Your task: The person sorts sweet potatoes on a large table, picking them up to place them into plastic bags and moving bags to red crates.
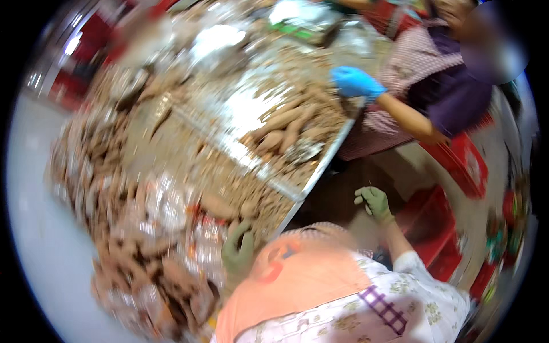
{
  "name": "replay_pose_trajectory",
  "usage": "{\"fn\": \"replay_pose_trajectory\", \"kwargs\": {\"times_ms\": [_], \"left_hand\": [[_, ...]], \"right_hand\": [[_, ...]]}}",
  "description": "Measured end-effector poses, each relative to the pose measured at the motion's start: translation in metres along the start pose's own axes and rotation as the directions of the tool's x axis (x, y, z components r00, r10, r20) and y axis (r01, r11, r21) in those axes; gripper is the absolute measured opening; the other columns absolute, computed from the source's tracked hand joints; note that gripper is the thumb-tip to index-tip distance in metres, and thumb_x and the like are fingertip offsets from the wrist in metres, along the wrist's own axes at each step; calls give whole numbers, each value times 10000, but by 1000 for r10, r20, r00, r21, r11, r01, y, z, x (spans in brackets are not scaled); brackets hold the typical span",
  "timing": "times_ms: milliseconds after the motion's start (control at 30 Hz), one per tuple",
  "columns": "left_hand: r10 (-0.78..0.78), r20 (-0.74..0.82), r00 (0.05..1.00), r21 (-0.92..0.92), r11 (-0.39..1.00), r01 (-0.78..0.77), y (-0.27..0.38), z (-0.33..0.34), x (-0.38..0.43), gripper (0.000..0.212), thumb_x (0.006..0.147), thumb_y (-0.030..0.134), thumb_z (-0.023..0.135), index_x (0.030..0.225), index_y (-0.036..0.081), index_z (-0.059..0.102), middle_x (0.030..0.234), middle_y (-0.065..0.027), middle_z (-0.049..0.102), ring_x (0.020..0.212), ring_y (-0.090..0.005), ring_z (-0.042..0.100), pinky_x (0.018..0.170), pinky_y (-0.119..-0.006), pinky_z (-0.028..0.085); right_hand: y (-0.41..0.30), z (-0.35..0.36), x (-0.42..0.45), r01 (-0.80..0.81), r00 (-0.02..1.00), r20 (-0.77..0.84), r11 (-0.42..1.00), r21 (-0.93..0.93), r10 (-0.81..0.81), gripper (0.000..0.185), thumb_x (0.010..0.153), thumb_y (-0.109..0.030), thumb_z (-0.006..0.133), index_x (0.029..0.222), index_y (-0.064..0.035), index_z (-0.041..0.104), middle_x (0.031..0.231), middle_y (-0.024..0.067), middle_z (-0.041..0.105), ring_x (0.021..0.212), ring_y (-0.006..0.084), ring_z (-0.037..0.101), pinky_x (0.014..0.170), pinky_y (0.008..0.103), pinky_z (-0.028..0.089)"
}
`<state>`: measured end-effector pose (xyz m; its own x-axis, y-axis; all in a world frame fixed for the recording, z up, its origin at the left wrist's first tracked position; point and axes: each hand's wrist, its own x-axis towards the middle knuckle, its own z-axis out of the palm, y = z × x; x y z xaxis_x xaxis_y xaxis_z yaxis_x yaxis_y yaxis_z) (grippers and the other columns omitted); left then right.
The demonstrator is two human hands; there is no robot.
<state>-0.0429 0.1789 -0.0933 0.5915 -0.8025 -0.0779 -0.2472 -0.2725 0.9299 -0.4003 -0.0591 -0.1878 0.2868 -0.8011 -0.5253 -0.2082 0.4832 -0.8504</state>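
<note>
My left hand [238,251], in a green glove, is at the near edge of a metal-edged table [281,221]. Its fingers are curved apart, with no object seen between them. Just beyond it lie soil-covered tubers [219,206], which look like sweet potatoes, and loose brown soil or crumbs. My right hand [375,202], also green-gloved, hangs off the table's right side near a red plastic crate [429,227]. Its fingers are partly curled, and a thin dark line sticks up by them. Blur hides whether it grips anything.
Clear plastic bags [165,201] lie among heaped tubers [141,266] on the left. More tubers [283,124] rest on the table's far section. Across the corner, a co-worker's blue-gloved hand [356,82] reaches over the edge. Another red crate [461,165] stands on the floor.
</note>
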Motion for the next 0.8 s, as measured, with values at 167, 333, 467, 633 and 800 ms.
{"fn": "replay_pose_trajectory", "kwargs": {"times_ms": [167, 333, 467, 633, 800], "left_hand": [[-152, -141, 978, -178, 976, 126, -16, -5, -23, 296, 941, 85, 635, 1190, -75, 656, 1269, -186, 638, 1108, -221, 618, 957, -323, 481], [-138, -178, 974, -185, 977, 104, 6, -2, -34, 321, 978, 92, 593, 1245, -85, 621, 1207, -143, 685, 1035, -161, 660, 909, -291, 529], [-294, -161, 942, -337, 914, 227, 18, -9, -46, 342, 950, 105, 623, 1248, -64, 612, 1109, -113, 704, 986, -142, 649, 872, -288, 528], [-231, -191, 954, -210, 959, 190, 20, -12, -52, 232, 905, 98, 638, 1097, -32, 631, 910, -65, 693, 805, -121, 608, 723, -305, 516], [-453, -374, 809, -505, 831, 232, 16, -26, -73, 241, 982, 116, 558, 1139, -43, 647, 785, -53, 689, 707, -117, 623, 631, -270, 500]], "right_hand": [[-51, 87, -21, 359, 886, 381, 912, -197, -266, 340, 1038, -296, 538, 1041, 1, 702, 804, 42, 719, 491, 38, 508, 448, 204, 384], [-118, 181, -13, 307, 743, 616, 951, 35, -263, 421, 1086, -302, 426, 1161, 29, 676, 976, 81, 720, 697, 80, 600, 632, 218, 479], [-134, 259, -19, 497, 427, 860, 867, 34, -278, 488, 1107, -293, 300, 1337, 39, 574, 1227, 135, 662, 1087, 174, 619, 972, 314, 484], [-110, 328, -46, 595, 83, 957, 784, 175, -277, 383, 1024, -238, 484, 1298, -2, 606, 1077, 165, 675, 942, 265, 669, 841, 364, 525], [-122, 354, -7, 781, 177, 962, 624, -9, -207, 520, 912, -393, 641, 1270, -17, 618, 1062, 202, 670, 1020, 311, 662, 878, 391, 518]]}}
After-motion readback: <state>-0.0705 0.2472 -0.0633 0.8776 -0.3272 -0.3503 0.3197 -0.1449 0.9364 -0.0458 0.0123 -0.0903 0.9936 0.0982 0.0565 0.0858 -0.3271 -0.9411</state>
